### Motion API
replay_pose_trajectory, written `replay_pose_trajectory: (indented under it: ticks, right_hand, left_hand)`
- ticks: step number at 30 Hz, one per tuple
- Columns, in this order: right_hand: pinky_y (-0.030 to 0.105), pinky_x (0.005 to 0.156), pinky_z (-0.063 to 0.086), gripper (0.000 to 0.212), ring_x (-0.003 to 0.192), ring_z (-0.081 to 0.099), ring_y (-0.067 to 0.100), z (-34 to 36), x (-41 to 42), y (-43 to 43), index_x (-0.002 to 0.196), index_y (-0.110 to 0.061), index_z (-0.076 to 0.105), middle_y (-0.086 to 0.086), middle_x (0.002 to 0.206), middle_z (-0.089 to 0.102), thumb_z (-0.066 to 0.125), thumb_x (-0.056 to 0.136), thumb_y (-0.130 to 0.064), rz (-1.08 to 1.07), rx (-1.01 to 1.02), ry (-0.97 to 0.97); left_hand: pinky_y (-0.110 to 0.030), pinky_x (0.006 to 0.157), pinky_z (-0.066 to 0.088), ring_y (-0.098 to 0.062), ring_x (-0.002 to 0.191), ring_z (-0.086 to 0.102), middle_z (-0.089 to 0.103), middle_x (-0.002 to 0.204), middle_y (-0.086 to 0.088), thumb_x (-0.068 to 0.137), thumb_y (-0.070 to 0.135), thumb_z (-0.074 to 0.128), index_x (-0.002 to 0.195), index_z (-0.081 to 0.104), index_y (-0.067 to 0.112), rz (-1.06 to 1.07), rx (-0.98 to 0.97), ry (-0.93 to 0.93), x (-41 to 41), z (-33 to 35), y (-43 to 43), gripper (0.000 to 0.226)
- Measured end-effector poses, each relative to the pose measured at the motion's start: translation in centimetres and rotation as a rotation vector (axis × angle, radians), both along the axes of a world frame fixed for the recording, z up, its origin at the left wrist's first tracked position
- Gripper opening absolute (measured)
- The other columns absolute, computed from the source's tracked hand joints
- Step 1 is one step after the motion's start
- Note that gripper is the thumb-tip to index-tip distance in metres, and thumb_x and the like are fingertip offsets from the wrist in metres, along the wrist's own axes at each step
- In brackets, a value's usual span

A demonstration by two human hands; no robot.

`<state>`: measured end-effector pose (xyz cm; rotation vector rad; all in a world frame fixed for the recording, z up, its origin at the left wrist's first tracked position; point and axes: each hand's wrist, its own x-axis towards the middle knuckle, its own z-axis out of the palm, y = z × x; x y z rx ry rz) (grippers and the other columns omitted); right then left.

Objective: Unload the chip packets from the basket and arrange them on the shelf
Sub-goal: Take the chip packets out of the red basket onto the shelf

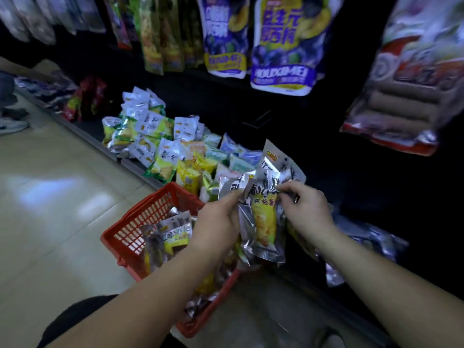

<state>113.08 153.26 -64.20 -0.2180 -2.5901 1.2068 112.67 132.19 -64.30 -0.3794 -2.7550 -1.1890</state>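
A red plastic basket [150,209] sits on the floor against the low shelf, with several silver and yellow chip packets [173,237] still inside. Above its far right corner I hold a bunch of silver chip packets [266,222] with both hands. My left hand [216,222] grips the bunch from the left side. My right hand [303,207] pinches the top edge of a packet from the right. A pile of chip packets [150,141] lies on the bottom shelf [136,167] behind the basket.
Large purple snack bags [278,46] and green packets [160,33] hang above the shelf. A big red and white bag [406,79] hangs at the right. More silver packets [364,239] lie low on the right. Tiled floor [50,197] stretches left, with someone's shoes [12,121] far left.
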Motion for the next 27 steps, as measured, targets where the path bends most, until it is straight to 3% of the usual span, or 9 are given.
replay_pose_trajectory:
  ticks: [4,7,9,12,17,20,23,25,27]
  right_hand:
    - [0.017,0.066,0.044,0.019,0.080,0.061,-0.003,0.4,4.1,7.4,0.107,-0.025,0.076,-0.018,0.086,0.066,0.064,0.097,-0.015,-0.177,-0.003,0.007]
    - [0.008,0.066,0.041,0.019,0.082,0.057,-0.013,-0.9,7.7,13.4,0.104,-0.030,0.074,-0.026,0.088,0.063,0.064,0.097,-0.016,-0.310,-0.007,-0.014]
    - [0.012,0.068,0.047,0.019,0.081,0.061,-0.009,-2.2,10.2,17.5,0.104,-0.030,0.074,-0.023,0.088,0.065,0.064,0.097,-0.015,-0.389,-0.031,-0.051]
    - [0.034,0.075,0.057,0.020,0.077,0.066,0.010,-4.3,13.8,23.6,0.107,-0.028,0.074,-0.012,0.083,0.067,0.063,0.096,-0.015,-0.509,-0.076,-0.110]
    - [0.028,0.059,0.044,0.019,0.058,0.058,0.012,-7.7,19.2,32.2,0.105,-0.029,0.071,-0.010,0.081,0.065,0.059,0.099,-0.017,-0.736,-0.137,-0.125]
    - [0.026,0.070,0.048,0.021,0.079,0.065,0.010,-8.9,21.6,35.4,0.115,-0.033,0.070,-0.016,0.091,0.064,0.060,0.100,-0.023,-0.853,-0.239,-0.061]
    - [0.030,0.098,0.050,0.050,0.103,0.063,0.006,-10.2,23.1,37.6,0.142,-0.044,0.054,-0.008,0.121,0.063,0.066,0.093,-0.045,-0.915,-0.486,-0.129]
    - [0.039,0.111,0.046,0.070,0.127,0.055,0.019,-11.0,23.9,38.8,0.145,-0.055,0.044,0.003,0.149,0.047,0.066,0.078,-0.065,-0.959,-0.446,-0.271]
    - [0.042,0.115,0.040,0.066,0.139,0.045,0.031,-10.9,24.5,39.2,0.147,-0.053,0.042,0.009,0.159,0.033,0.063,0.084,-0.059,-1.020,-0.329,-0.369]
  left_hand:
    - [-0.032,0.056,0.045,-0.020,0.057,0.055,0.062,0.066,-0.002,0.103,0.013,0.049,0.137,0.063,0.027,-0.228,-0.027,0.101,1.4,1.4,8.5,0.040]
    - [-0.032,0.054,0.042,-0.024,0.056,0.054,0.062,0.065,-0.006,0.102,0.012,0.050,0.137,0.062,0.029,-0.340,-0.015,0.078,3.0,0.0,15.3,0.041]
    - [-0.027,0.055,0.036,-0.017,0.054,0.050,0.056,0.064,0.003,0.102,0.012,0.049,0.137,0.061,0.033,-0.386,-0.024,0.025,4.3,-1.5,19.7,0.042]
    - [-0.020,0.052,0.037,-0.006,0.052,0.048,0.053,0.060,0.008,0.099,0.007,0.048,0.135,0.061,0.036,-0.463,-0.056,-0.058,6.0,-3.6,26.5,0.048]
    - [-0.035,0.060,0.055,-0.022,0.066,0.063,0.067,0.075,-0.006,0.093,-0.003,0.045,0.141,0.057,0.038,-0.576,-0.075,-0.134,9.0,-5.7,37.3,0.064]
    - [-0.043,0.065,0.056,-0.031,0.073,0.065,0.067,0.085,-0.010,0.096,0.003,0.046,0.148,0.047,0.041,-0.639,-0.125,-0.075,10.8,-6.6,42.7,0.064]
    - [-0.030,0.085,0.054,-0.026,0.103,0.067,0.057,0.143,-0.011,0.103,0.024,0.049,0.158,0.026,0.043,-0.763,-0.132,-0.162,12.9,-9.1,46.2,0.063]
    - [-0.024,0.102,0.041,-0.020,0.137,0.050,0.032,0.165,-0.004,0.103,0.035,0.053,0.161,0.019,0.040,-0.839,-0.128,-0.298,14.1,-10.7,46.5,0.067]
    - [-0.028,0.109,0.039,-0.022,0.144,0.043,0.032,0.164,-0.004,0.103,0.038,0.054,0.159,0.024,0.039,-0.841,-0.146,-0.332,14.4,-11.9,45.4,0.064]
